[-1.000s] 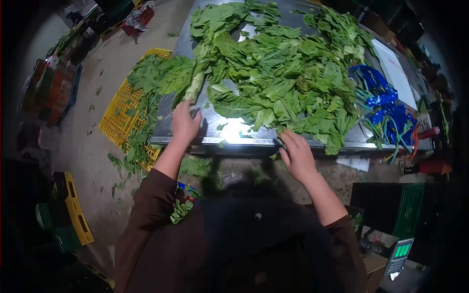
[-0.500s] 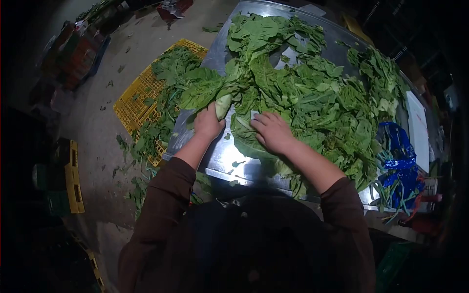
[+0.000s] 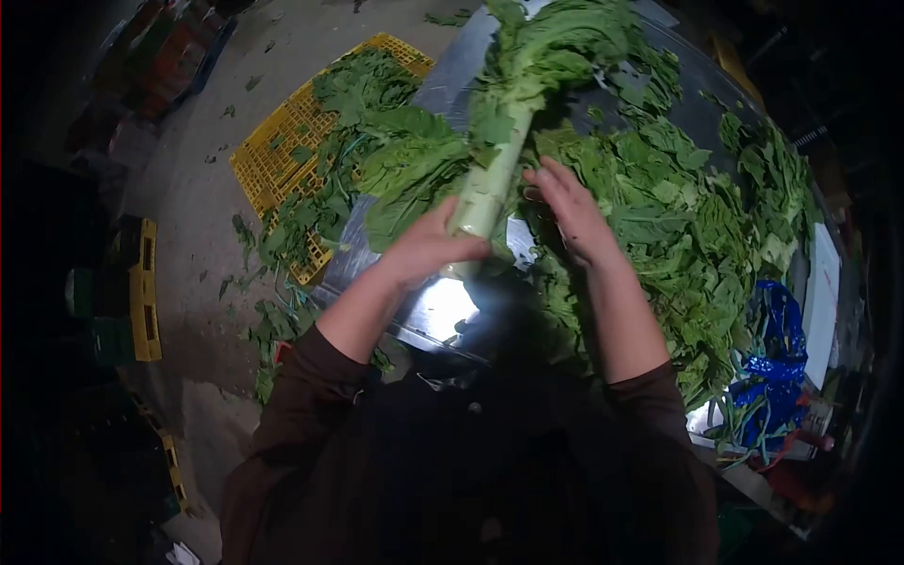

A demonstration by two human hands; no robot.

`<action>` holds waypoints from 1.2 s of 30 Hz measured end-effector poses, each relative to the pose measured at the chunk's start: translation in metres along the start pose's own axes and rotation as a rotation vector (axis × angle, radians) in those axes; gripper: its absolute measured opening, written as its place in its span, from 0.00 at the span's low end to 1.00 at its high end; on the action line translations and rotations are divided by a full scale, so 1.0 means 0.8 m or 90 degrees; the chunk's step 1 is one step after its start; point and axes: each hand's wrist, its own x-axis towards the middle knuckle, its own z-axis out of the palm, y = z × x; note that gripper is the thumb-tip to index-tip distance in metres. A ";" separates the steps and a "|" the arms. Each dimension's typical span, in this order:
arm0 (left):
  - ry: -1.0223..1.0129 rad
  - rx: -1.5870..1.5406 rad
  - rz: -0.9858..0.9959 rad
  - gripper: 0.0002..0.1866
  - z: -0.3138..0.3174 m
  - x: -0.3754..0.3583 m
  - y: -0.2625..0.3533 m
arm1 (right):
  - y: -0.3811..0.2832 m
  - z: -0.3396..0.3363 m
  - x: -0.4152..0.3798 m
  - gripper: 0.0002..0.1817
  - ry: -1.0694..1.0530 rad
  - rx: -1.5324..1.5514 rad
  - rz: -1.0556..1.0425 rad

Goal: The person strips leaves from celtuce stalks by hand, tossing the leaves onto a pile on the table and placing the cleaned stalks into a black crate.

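Note:
My left hand (image 3: 428,250) is wrapped round the lower end of a thick, pale green celtuce stem (image 3: 496,179). The stem tilts away from me, and its leafy top (image 3: 565,47) spreads over the far side of the metal table (image 3: 438,94). To the right of the stem, my right hand (image 3: 576,212) is raised with its fingers stretched and slightly apart, nothing visible in them. Loose green leaves (image 3: 659,212) are heaped beyond and beside it. More broad leaves (image 3: 405,160) lie left of the stem, behind my left hand.
Left of the table, a yellow plastic pallet (image 3: 268,160) on the floor carries fallen leaves. A bundle of blue shiny straps (image 3: 777,325) and a white board (image 3: 822,292) lie at the table's right edge. Another yellow pallet (image 3: 145,292) stands far left.
The celtuce stem has been lifted from among the leaves and now shows lengthwise in my left hand. My right hand has come off the leaves and moved right and up. The view has shifted.

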 end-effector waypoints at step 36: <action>-0.167 0.049 -0.106 0.36 -0.035 -0.055 -0.043 | 0.006 0.053 -0.030 0.39 0.303 -0.078 0.135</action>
